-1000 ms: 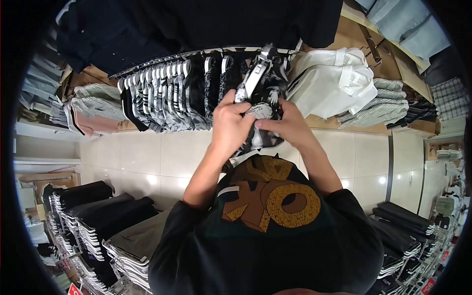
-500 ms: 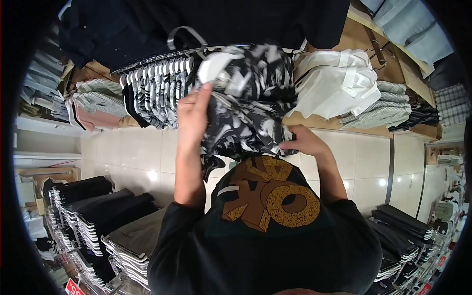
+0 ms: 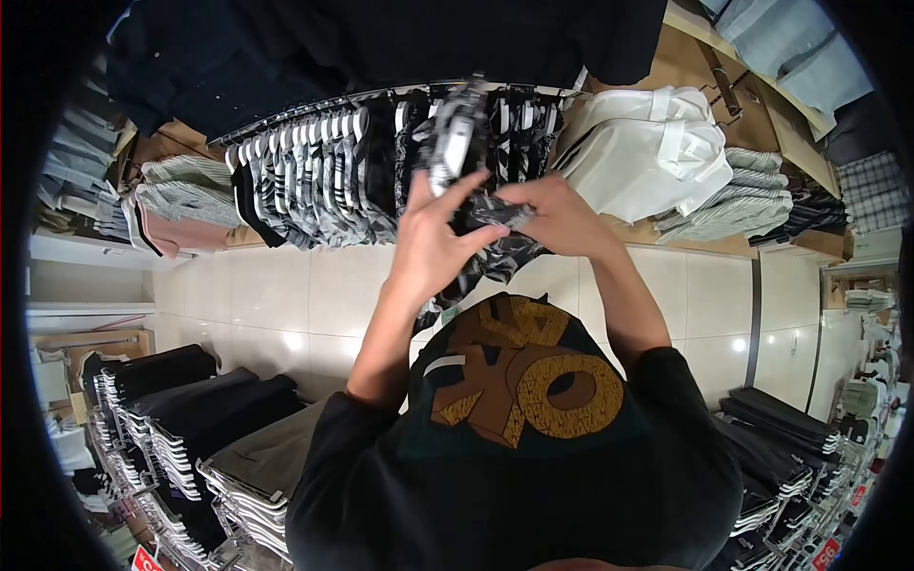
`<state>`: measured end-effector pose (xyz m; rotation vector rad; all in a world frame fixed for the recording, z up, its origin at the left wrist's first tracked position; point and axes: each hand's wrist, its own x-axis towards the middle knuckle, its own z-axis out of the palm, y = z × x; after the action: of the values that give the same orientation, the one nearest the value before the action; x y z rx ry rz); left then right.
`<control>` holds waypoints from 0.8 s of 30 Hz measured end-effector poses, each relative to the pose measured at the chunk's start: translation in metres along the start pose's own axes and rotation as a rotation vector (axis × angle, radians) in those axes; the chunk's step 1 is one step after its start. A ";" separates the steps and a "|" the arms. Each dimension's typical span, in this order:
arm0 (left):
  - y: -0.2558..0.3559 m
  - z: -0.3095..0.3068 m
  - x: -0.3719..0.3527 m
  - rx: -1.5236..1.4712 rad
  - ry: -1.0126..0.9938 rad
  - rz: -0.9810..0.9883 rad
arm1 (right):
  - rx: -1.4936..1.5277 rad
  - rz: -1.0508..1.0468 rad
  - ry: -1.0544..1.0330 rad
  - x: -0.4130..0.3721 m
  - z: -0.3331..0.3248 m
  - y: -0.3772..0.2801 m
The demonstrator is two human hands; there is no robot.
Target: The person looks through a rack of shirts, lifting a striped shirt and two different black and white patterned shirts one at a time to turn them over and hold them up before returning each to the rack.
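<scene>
In front of the rail, a black-and-white patterned shirt (image 3: 509, 255) is bunched between my two hands, its upper part blurred by motion. A pale patch, too smeared to name, shows near its top. My left hand (image 3: 433, 238) grips the shirt's left side, with thumb and forefinger spread across the cloth. At the other side, my right hand (image 3: 562, 219) pinches the fabric between thumb and fingers. Right behind the held shirt, similar patterned shirts (image 3: 528, 143) hang on the rail.
Black-and-white garments on white hangers (image 3: 319, 181) hang to the left. White shirts (image 3: 638, 152) hang to the right, beside striped ones (image 3: 747, 195). Dark clothing (image 3: 409, 43) hangs above. Racks of dark trousers (image 3: 219, 400) stand behind me on both sides. The floor (image 3: 257, 295) is pale tile.
The shirt, spread broad before, is now turned narrow and gathered. My left hand has moved right and down, my right hand up and left, so they are close together. More rail garments show.
</scene>
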<state>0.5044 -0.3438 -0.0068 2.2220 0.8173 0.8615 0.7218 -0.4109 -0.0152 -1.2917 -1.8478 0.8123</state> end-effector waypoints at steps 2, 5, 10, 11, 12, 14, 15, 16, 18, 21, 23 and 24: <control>-0.014 0.012 0.002 -0.038 -0.048 -0.007 | -0.008 0.160 0.068 0.013 0.001 -0.014; -0.031 0.016 0.012 -0.194 0.064 0.025 | 0.068 0.160 0.232 0.002 0.000 -0.016; -0.047 -0.013 0.028 -0.294 0.140 -0.098 | -0.394 0.436 0.158 -0.066 0.019 0.070; -0.044 -0.016 0.027 -0.295 0.183 -0.102 | -0.435 0.524 0.109 -0.083 0.028 0.093; -0.035 -0.017 0.027 -0.314 0.206 -0.139 | -0.434 0.521 0.108 -0.099 0.042 0.112; -0.028 -0.014 0.026 -0.248 0.216 -0.087 | -0.395 0.588 0.191 -0.118 0.063 0.120; -0.030 -0.009 0.024 -0.161 0.203 0.002 | -0.394 0.587 0.192 -0.119 0.065 0.115; -0.029 -0.005 0.023 -0.138 0.157 0.011 | -0.396 0.624 0.069 -0.121 0.067 0.110; -0.028 0.002 0.020 -0.195 0.077 -0.007 | -0.412 0.722 -0.146 -0.122 0.062 0.106; -0.014 -0.021 0.008 -0.179 -0.204 0.029 | -0.266 0.431 -0.214 -0.124 0.013 0.079; 0.005 -0.042 0.001 -0.202 -0.459 0.069 | 0.028 0.368 0.203 -0.119 -0.017 0.040; 0.012 -0.047 -0.004 -0.248 -0.544 0.101 | 0.028 0.366 0.201 -0.115 -0.032 0.019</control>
<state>0.4713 -0.3390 0.0292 2.1314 0.3234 0.3413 0.7845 -0.5113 -0.0373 -1.6570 -1.4589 0.8560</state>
